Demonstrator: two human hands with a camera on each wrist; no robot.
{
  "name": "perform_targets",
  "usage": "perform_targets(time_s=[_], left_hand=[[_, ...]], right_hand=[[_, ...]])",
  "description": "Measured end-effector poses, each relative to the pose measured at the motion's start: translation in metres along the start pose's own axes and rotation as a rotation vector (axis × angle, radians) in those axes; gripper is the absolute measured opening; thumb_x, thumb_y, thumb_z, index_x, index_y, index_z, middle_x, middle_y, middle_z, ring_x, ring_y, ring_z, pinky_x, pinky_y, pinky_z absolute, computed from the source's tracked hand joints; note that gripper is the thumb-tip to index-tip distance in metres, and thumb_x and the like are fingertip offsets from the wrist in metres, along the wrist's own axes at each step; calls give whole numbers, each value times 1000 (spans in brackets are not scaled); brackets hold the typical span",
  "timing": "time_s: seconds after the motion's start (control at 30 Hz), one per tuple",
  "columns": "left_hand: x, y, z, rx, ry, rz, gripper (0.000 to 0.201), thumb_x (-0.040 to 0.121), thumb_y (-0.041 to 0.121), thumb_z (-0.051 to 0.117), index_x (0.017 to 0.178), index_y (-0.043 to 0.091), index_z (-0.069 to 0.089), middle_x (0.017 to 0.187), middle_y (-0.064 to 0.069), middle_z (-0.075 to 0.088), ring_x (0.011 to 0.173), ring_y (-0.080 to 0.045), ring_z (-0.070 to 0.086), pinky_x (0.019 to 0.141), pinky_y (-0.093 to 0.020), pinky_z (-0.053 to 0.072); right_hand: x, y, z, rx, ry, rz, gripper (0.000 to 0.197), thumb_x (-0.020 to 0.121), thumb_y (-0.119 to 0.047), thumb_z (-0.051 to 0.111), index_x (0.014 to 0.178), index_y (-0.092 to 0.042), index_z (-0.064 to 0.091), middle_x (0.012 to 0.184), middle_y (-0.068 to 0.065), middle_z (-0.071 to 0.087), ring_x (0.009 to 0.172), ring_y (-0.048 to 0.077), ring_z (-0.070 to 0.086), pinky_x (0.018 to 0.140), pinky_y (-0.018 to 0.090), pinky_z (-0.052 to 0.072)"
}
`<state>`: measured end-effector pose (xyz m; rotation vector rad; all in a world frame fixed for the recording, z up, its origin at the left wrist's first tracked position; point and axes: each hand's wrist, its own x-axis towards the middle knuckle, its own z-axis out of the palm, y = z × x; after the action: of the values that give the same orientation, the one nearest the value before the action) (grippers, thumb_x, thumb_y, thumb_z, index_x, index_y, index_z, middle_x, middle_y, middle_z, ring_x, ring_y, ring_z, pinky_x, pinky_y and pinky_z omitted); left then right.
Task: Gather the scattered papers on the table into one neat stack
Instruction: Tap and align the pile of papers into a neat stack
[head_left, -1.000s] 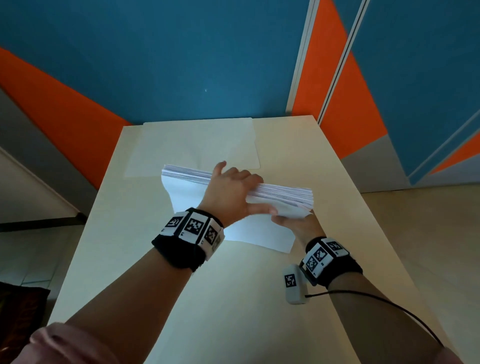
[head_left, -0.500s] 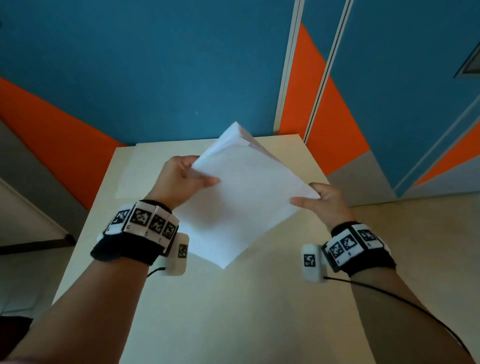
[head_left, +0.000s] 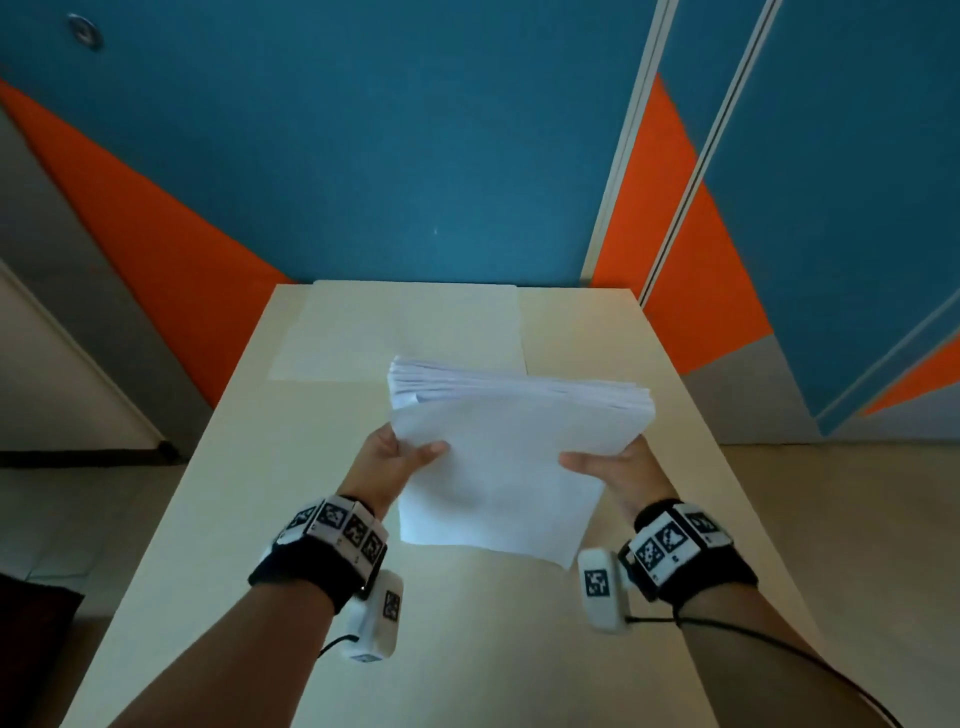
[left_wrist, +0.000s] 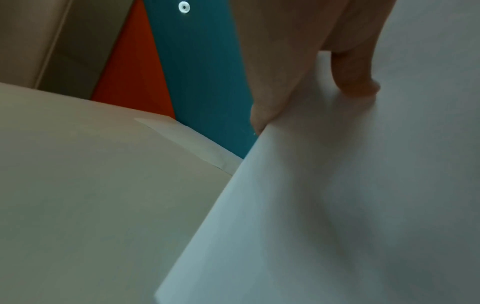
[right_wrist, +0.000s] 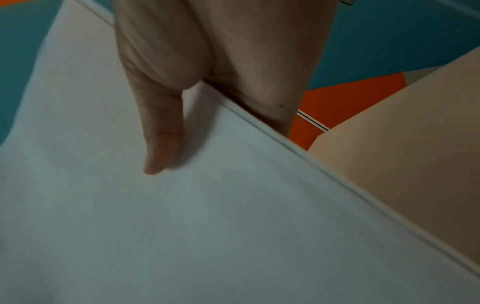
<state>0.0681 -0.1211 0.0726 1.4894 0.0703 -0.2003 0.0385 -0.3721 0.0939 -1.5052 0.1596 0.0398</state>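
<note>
A thick stack of white papers (head_left: 509, 457) is held upright above the middle of the cream table (head_left: 467, 649), its lower edge near the tabletop and its upper edges fanned unevenly. My left hand (head_left: 400, 462) grips the stack's left edge, thumb on the near face. My right hand (head_left: 618, 467) grips the right edge the same way. In the left wrist view the thumb (left_wrist: 355, 82) presses the near sheet (left_wrist: 350, 205). The right wrist view shows my thumb (right_wrist: 161, 148) on the paper (right_wrist: 207, 226) and the fingers behind the stack's edge.
Flat cream sheets (head_left: 405, 332) lie at the table's far end against the blue and orange wall (head_left: 415, 156). The table's left and right edges drop to the floor. Wrist cameras and a cable hang under both forearms.
The stack was on the table under my left hand, then lifted and tilted cornerwise; now it is squared upright between both hands, lower and nearer the tabletop.
</note>
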Motion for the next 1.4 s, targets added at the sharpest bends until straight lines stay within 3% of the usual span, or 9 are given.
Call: perform_targets(time_s=[0.13, 0.2, 0.33, 0.47, 0.77, 0.97, 1.17, 1.3, 1.4], left_hand=[[-6, 22, 6, -40, -34, 90, 70, 64, 43, 71, 127, 17, 51, 111, 4, 69, 102, -11, 66, 83, -24, 54], [-11, 33, 9, -171, -63, 100, 52, 79, 55, 51, 119, 22, 55, 104, 10, 72, 98, -5, 67, 79, -19, 52], [-14, 45, 12, -340, -41, 106, 49, 99, 43, 23, 97, 23, 68, 92, 4, 74, 89, -10, 69, 84, -27, 50], [-14, 40, 12, -280, 7, 125, 38, 79, 45, 47, 98, 19, 67, 88, 1, 72, 82, -12, 67, 79, -28, 50], [-14, 29, 11, -257, -8, 152, 59, 69, 2, 47, 126, 17, 46, 106, -4, 63, 82, -12, 65, 66, -23, 54], [-7, 33, 18, -221, 105, 186, 19, 77, 22, 61, 93, 13, 57, 92, -14, 57, 80, -24, 57, 70, -33, 50], [1, 46, 23, -226, 164, 209, 46, 79, 47, 62, 80, 2, 55, 81, -10, 47, 75, -21, 45, 70, -33, 40], [2, 46, 23, -170, 240, 235, 50, 94, 42, 44, 59, 12, 23, 61, -5, 26, 54, -16, 26, 56, -29, 23], [-2, 45, 21, -43, 264, 175, 64, 97, 49, 22, 71, -2, 50, 71, -10, 49, 62, -15, 48, 63, -25, 36]], right_hand=[[5, 3, -2, -22, 31, 13, 54, 28, -40, 93, 77, -26, 73, 83, -8, 75, 82, 7, 69, 88, 39, 52], [5, 0, 0, -31, 28, 6, 53, 30, -35, 93, 77, -23, 71, 80, -8, 75, 78, 7, 70, 88, 41, 51], [3, -2, 2, -39, 22, -12, 31, 58, -7, 84, 80, -22, 67, 80, -8, 73, 76, 7, 69, 94, 45, 49], [3, -2, 2, -38, 19, -26, 75, 13, -53, 89, 79, -22, 70, 76, -13, 76, 74, 1, 70, 75, 28, 50], [1, -4, 3, -51, 17, -12, 82, 10, -55, 87, 82, -19, 69, 76, -12, 76, 74, 2, 71, 71, 25, 48], [3, 0, 1, -35, 38, -8, 83, 9, -53, 88, 82, -19, 69, 78, -9, 76, 74, 4, 71, 76, 30, 50], [3, 1, 0, -42, 46, 9, 86, 7, -56, 86, 81, -18, 69, 73, -13, 75, 70, 2, 70, 70, 23, 50], [2, 0, 0, -50, 48, 20, 51, 38, -35, 92, 79, -18, 68, 72, -8, 75, 70, 5, 70, 65, 20, 55], [1, -1, 1, -57, 79, 13, 23, 71, 5, 73, 78, -16, 66, 73, -8, 71, 66, 4, 68, 58, 15, 52]])
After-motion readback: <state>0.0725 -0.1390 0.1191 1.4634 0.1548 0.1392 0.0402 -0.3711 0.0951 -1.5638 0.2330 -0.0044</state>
